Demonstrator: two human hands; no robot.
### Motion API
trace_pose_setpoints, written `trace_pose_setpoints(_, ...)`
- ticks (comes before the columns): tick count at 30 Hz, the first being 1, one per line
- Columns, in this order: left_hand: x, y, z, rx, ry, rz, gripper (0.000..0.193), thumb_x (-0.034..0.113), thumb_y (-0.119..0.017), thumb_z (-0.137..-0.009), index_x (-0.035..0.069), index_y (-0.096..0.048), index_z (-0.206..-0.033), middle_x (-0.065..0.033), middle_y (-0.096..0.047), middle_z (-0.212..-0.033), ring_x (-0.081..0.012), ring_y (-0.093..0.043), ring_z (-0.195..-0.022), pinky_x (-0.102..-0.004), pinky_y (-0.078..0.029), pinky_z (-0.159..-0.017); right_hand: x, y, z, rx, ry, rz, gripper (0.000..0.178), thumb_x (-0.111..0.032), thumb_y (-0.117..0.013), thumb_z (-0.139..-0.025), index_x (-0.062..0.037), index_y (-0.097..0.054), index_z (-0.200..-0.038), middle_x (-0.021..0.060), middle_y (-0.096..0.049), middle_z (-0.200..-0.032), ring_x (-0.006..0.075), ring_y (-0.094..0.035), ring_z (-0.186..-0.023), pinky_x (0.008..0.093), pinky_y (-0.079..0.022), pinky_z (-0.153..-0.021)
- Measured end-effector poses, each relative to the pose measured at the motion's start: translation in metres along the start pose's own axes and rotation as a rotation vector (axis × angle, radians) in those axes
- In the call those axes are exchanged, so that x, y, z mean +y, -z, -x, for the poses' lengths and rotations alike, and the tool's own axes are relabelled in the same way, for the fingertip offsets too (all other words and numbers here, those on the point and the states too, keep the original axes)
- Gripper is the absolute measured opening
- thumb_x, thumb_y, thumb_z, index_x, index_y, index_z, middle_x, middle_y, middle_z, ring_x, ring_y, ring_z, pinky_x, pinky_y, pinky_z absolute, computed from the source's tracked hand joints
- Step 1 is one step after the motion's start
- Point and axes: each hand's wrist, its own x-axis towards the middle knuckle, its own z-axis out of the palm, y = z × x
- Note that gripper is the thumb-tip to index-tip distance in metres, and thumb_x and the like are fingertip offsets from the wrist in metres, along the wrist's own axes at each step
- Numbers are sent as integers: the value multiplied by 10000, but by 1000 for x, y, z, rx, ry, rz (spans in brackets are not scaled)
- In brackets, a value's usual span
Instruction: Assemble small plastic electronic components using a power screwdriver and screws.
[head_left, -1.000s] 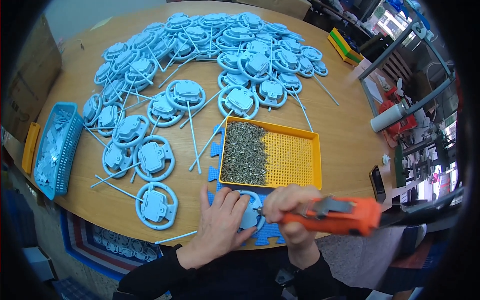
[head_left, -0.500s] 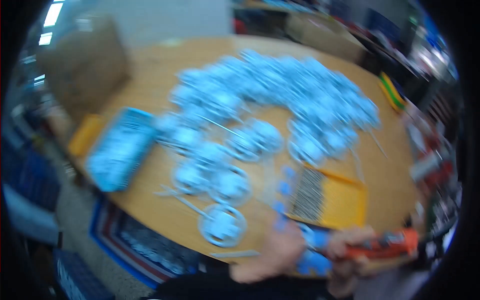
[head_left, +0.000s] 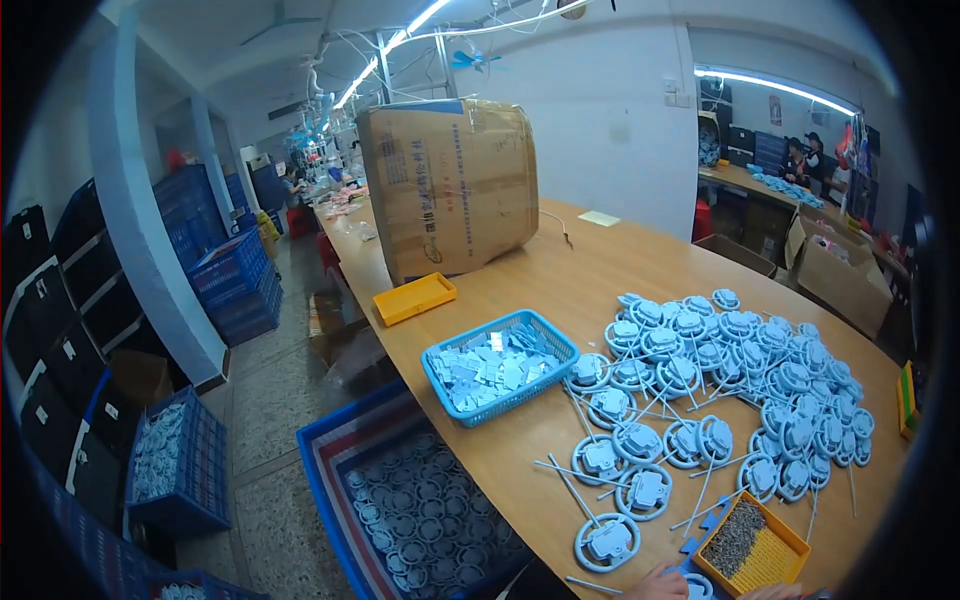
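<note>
At the bottom edge, my left hand is partly in view, fingers closed at the rim of a light-blue round plastic part. Only the top of my right hand shows, just right of that part; its fingers and anything in them are cut off. Beyond the hands is a yellow tray with many small screws heaped on its left side. A single light-blue ring-shaped part with a thin stick lies left of the tray. Behind it spreads a large pile of the same parts.
A blue basket of small flat pieces stands mid-table, with an empty yellow tray and a large cardboard box behind. Below the table's left edge sits a blue crate of round parts. People are at a far table.
My view has swung up and left, so the hands now sit at the bottom edge. The orange-red power screwdriver seen in my right hand is out of view.
</note>
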Motion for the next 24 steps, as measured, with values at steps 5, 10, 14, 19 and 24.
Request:
trace_pose_setpoints(5,8,3,-2,-18,-86,-77,68,169,-684,-811,121,-681,-859,-73,-573,-841,-291,-544,-859,-432,-413,-792,-5,-7,5,-23,19,41,492,-497,-655,-866,-52,-515,-1022,55,-488,-735,175,-473,-632,294,-413,-586)
trace_pose_setpoints(10,8,2,5,-9,-91,12,77,175,-666,-848,114,-706,-872,-77,-581,-807,-277,-556,-837,-418,-427,-764,-13,-4,11,-9,21,36,504,-511,-649,-865,-54,-510,-1027,53,-483,-731,172,-468,-629,289,-408,-582)
trace_pose_setpoints(14,8,2,9,34,-89,33,78,174,-668,-846,106,-698,-865,-76,-593,-823,-267,-562,-854,-416,-423,-793,-15,-9,13,-2,27,36,510,-523,-639,-869,-58,-504,-1032,52,-479,-730,168,-461,-625,285,-402,-579)
trace_pose_setpoints(19,3,1,14,20,-39,-18,79,192,-637,-853,116,-652,-865,-64,-600,-872,-263,-564,-925,-454,-383,-889,-12,-9,13,-16,39,24,499,-513,-640,-873,-60,-506,-1034,55,-483,-738,171,-469,-632,287,-408,-583)
trace_pose_setpoints(24,12,9,9,1,-135,-90,100,216,-609,-860,134,-633,-912,-64,-586,-883,-280,-543,-933,-517,-339,-901,-7,-14,10,-45,15,7,483,-494,-651,-873,-60,-523,-1040,59,-498,-747,171,-482,-645,291,-414,-587)
